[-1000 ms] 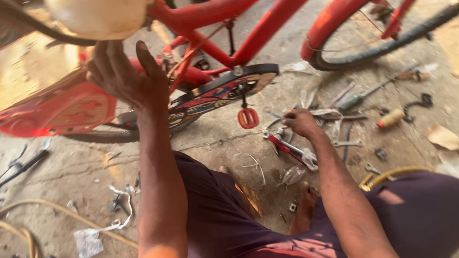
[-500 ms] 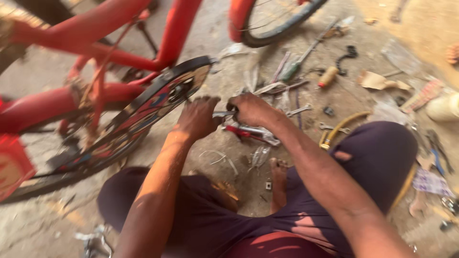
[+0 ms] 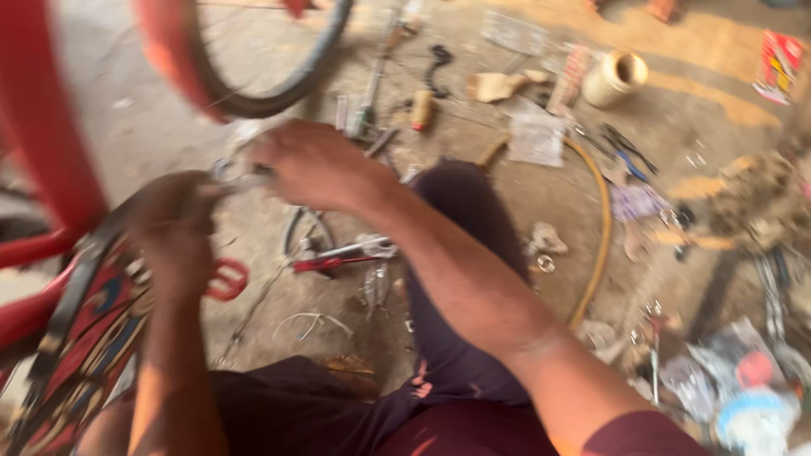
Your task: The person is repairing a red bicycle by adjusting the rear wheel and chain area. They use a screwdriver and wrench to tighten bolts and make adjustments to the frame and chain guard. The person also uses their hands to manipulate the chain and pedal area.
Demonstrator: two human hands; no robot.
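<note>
Both hands (image 3: pixel 245 198) have met on a blurred metal tool (image 3: pixel 239 176).

Dusty concrete floor (image 3: pixel 524 190) strewn with tools (image 3: pixel 372 93), a jar (image 3: pixel 615 78), wrappers (image 3: pixel 536 138).

Left hand (image 3: pixel 173 232) and right hand (image 3: pixel 317 165) meet on a metal tool (image 3: pixel 241 176) beside the chain guard (image 3: pixel 80 338) at left. Wheel (image 3: pixel 253 63) behind them. Pliers (image 3: pixel 338 256) on the floor (image 3: pixel 144 127) below the right hand. Jar (image 3: pixel 614 78) far right, hose (image 3: pixel 601 228) between.
</note>
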